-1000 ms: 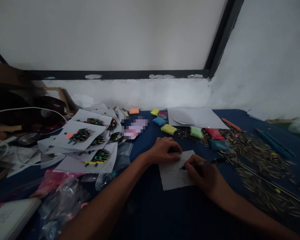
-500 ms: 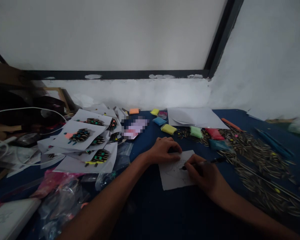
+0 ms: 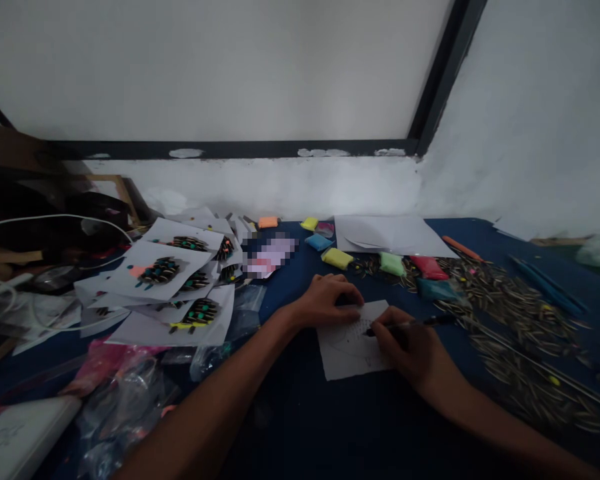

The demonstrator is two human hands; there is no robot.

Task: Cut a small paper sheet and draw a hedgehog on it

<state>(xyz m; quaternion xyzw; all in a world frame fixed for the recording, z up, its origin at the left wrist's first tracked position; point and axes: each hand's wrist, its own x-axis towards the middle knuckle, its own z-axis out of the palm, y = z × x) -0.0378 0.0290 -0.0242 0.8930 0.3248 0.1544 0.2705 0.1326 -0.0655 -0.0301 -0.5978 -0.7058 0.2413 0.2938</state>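
A small sheet of white paper (image 3: 341, 360) lies on the dark blue tabletop, with an outline and rows of short marks drawn on it. My left hand (image 3: 326, 300) rests on its upper left edge, fingers lightly bent and lying on the sheet. In my right hand (image 3: 405, 347) is a dark pen (image 3: 439, 321), pinched between thumb and fingers. The pen's tip is at the rows of marks near the middle of the paper. My right hand covers the sheet's right side.
Left, white sheets (image 3: 153, 273) bear seed-covered figures. Plastic bags (image 3: 140, 393) and a white box (image 3: 27, 437) lie nearer. Behind my hands are colored clay packets (image 3: 337, 258) and blank paper (image 3: 390, 235). Striped seeds (image 3: 520, 313), tweezers (image 3: 540, 363) and a blue tool (image 3: 550, 285) lie right.
The pen tip has shifted slightly over the drawing, and the pen lies a little flatter. My left hand and the paper have stayed in place.
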